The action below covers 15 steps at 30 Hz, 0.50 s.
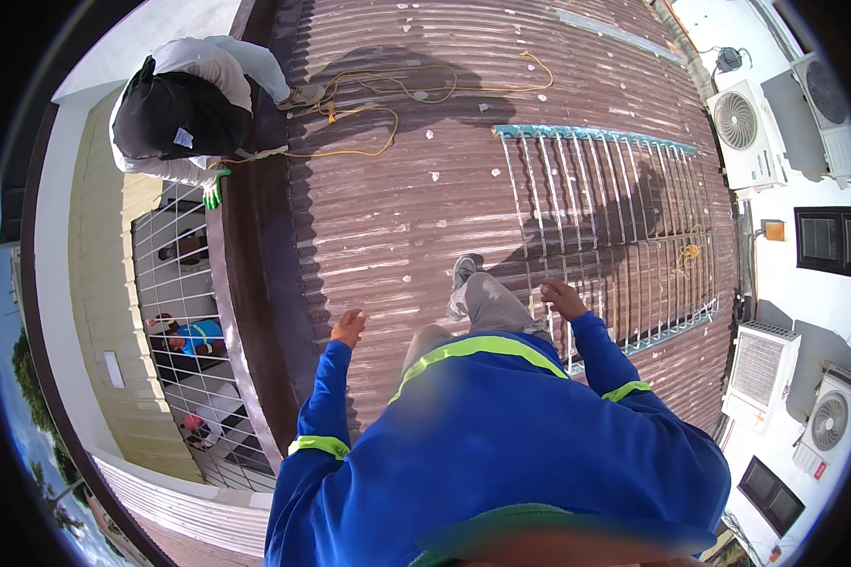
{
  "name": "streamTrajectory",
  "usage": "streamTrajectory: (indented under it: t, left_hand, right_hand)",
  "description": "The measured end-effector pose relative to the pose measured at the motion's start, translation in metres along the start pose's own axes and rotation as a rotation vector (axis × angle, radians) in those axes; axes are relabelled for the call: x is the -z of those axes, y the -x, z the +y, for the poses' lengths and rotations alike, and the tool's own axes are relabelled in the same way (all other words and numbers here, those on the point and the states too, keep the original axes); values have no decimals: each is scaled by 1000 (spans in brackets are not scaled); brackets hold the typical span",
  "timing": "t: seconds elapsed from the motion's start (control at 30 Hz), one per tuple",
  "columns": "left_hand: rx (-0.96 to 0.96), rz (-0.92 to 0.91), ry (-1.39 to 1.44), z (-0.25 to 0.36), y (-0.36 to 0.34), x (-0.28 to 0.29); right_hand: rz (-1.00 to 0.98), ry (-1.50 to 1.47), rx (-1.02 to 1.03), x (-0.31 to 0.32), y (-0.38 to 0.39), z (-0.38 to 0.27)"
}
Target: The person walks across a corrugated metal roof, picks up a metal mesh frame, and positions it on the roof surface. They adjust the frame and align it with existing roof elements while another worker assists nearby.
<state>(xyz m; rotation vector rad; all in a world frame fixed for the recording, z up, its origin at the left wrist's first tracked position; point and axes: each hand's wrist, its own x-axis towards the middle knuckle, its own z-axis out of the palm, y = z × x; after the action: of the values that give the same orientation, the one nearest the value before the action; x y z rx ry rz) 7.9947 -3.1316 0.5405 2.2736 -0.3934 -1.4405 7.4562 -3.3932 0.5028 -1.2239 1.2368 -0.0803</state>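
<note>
Both the left grip (348, 328) and the right grip (563, 300) were empty, partly open and loosely curled. The right grip was positioned over the left edge of a metal frame (624, 245), as viewed; contact could not be determined. The frame lay flat on the corrugated roof (388, 246), ahead and to the right. The left grip was well apart from the frame, above the roof.

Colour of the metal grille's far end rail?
The far end rail is teal; the head view shows it best.
</note>
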Motion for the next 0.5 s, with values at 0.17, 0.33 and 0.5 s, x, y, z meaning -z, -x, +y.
streamTrajectory:
  t: [0.17, 0.33, 0.5]
  left_hand:
    - [-115, -363, -701, -53, -42, -20]
    - [215, -482, -454, 24, -149, 4]
    - [123, -392, -563, 220, -326, 73]
  right_hand:
    - [-58, 164, 440, 19, -39, -259]
    - [2, 763, 471, 62, -111, -357]
    - [132, 296, 309, 104, -258, -309]
